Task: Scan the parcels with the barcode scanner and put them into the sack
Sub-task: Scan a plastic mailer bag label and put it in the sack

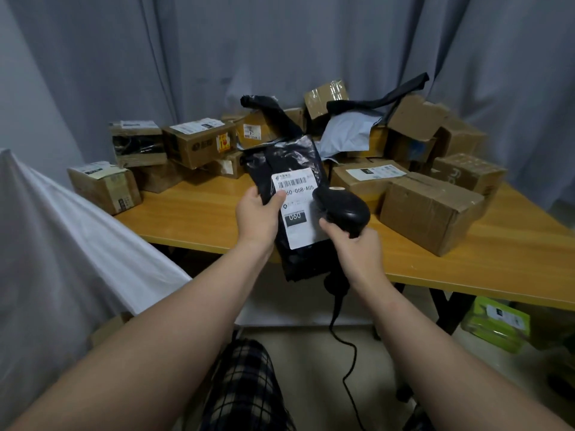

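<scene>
Two hands are busy above the near edge of the wooden table [199, 213]. From the head camera, the left hand [256, 217] pinches a black poly-mailer parcel [295, 181] by its left edge, thumb pressed on the white shipping label [297, 206], fingers curled behind. The parcel's long axis runs away from the person, top tilted toward the pile of cardboard boxes [429, 209]. The right hand [357, 247] is wrapped around the grip of a black barcode scanner [342, 209], its cable [348, 362] hanging to the floor. The scanner's head sits just beside the label's right edge, overlapping it, with the barcode up and to the left of it. I'd judge the scan is in hand. White fabric [77, 244] at the left may be the sack, on the left hand's side; I cannot tell for sure.
</scene>
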